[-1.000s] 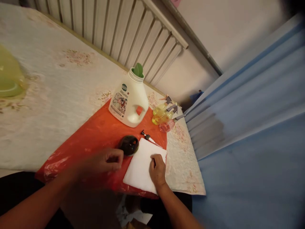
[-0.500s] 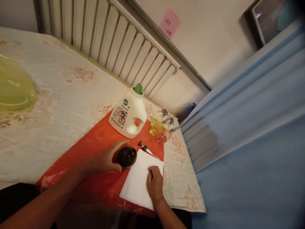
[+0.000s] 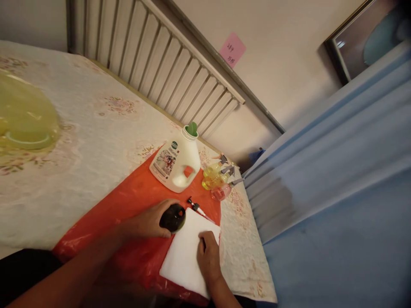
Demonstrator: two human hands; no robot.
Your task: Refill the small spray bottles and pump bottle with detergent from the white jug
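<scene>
The left hand point(image 3: 150, 222) is wrapped around a small dark round bottle point(image 3: 172, 217), fingers curled onto its near side and thumb over the top, so the grip is closed on it; the bottle sits on the red plastic sheet point(image 3: 128, 209), touching the upper left corner of a white cloth point(image 3: 186, 252). The right hand point(image 3: 208, 259) lies on that cloth, fingers curled under and pressing it flat (whether anything is pinched inside the fist cannot be told). Just beyond the bottle, at the cloth's far edge, lies a small pump head with a thin tube point(image 3: 195, 207). Farther back on the sheet stands a white detergent jug point(image 3: 175, 160) with a green cap, tilted in this view, and just to its right are two small spray bottles, one yellow point(image 3: 212, 178) and one pink point(image 3: 219, 192), close together at the table's corner. The flowered tablecloth point(image 3: 80, 141) spreads to the left, where a yellow-green basin point(image 3: 22, 115) rests well apart. A slatted radiator point(image 3: 160, 60) runs behind the table, a pink note point(image 3: 233, 49) is stuck on the wall above, and blue fabric point(image 3: 337, 171) fills the right side.
</scene>
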